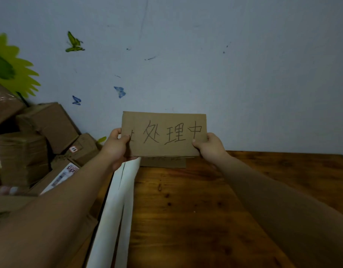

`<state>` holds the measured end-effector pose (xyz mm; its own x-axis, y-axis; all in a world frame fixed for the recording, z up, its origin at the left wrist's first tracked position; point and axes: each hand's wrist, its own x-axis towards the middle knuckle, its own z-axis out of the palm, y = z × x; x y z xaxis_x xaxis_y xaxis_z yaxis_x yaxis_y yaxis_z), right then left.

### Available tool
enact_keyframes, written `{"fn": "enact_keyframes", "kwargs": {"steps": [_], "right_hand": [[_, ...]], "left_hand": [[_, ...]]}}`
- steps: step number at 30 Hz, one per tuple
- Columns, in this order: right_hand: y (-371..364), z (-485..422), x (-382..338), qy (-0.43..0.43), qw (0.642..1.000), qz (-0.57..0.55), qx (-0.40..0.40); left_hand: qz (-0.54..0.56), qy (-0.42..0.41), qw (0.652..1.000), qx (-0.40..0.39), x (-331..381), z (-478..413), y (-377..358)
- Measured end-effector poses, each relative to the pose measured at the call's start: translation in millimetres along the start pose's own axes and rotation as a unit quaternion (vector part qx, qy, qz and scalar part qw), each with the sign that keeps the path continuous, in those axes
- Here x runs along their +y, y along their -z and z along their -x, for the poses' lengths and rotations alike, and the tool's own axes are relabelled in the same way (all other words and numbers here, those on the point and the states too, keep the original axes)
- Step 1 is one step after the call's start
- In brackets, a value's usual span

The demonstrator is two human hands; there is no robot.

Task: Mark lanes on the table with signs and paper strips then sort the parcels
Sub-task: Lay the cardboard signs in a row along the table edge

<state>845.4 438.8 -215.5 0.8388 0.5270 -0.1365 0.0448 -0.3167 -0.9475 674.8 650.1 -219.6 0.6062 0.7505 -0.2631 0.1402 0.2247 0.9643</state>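
Filling the upper half of the view, a pale blue wall (244,64) carries scuffs and stickers; below it a dark wooden table (205,209) runs from the near edge back to the wall. Left of the table, brown cardboard parcels (50,122) lie heaped against the wall, some with printed labels. Two long white paper strips (116,209) lie side by side along the table's left edge, reaching from the near edge up to the left hand. A cardboard sign (166,136) with handwritten characters is held upright and facing the camera over the table's far side, in front of the wall; a second cardboard piece (166,163) sits on the table just below it, and whether the two touch cannot be told. The left hand (116,146) grips the sign's left edge, thumb on the front, fingers curled behind; the right hand (209,147) pinches the right edge the same way, thumb in front, fingers hidden behind. A green flower sticker (10,68) sits at the far left of the wall; small butterfly stickers (119,91) dot it above the parcels.
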Motion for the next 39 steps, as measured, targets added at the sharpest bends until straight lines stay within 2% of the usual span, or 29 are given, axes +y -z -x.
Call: {"fn": "enact_keyframes", "kwargs": {"steps": [6,12,15,19,26,28,29,31,32,34,35,39], "right_hand": [[67.9,5.4,6.5,0.001,0.997,-0.020,0.074],[153.3,-30.0,57.0,-0.031,0.990,0.038,0.129],[192.1,-58.2,93.6,-0.084,0.984,0.109,0.114],[212.5,-85.5,136.3,-0.117,0.972,0.184,0.084],[218.1,-132.6,194.3,-0.176,0.963,0.198,0.042],[216.9,-140.1,206.3,-0.209,0.942,0.258,0.044],[216.3,-139.3,213.3,-0.196,0.929,0.313,0.030],[212.3,-130.2,232.2,-0.086,0.889,0.449,-0.043],[208.4,-123.8,241.0,-0.020,0.857,0.505,-0.104],[201.4,-116.3,254.8,0.036,0.805,0.550,-0.221],[198.6,-118.4,258.3,0.029,0.793,0.557,-0.244],[193.0,-137.5,252.3,-0.005,0.779,0.577,-0.243]], "left_hand": [[0.005,-0.026,0.999,0.019,11.0,14.6,-49.6],[0.013,-0.058,0.987,0.148,7.2,2.2,-94.3],[0.017,-0.046,0.981,0.185,-7.0,-4.2,-123.2],[0.018,-0.027,0.981,0.189,-28.7,-13.4,-160.3],[0.000,0.020,0.985,0.169,-52.8,-36.1,-196.0],[-0.009,0.027,0.985,0.169,-58.2,-42.9,-202.6],[-0.015,0.031,0.985,0.171,-60.7,-46.0,-205.5],[-0.025,0.039,0.984,0.172,-64.3,-51.9,-211.3],[-0.028,0.043,0.984,0.169,-66.0,-54.7,-214.0],[-0.032,0.049,0.985,0.160,-69.6,-59.6,-218.5],[-0.033,0.051,0.986,0.156,-70.5,-61.9,-220.6],[-0.033,0.052,0.987,0.146,-72.1,-64.1,-225.4]]}}
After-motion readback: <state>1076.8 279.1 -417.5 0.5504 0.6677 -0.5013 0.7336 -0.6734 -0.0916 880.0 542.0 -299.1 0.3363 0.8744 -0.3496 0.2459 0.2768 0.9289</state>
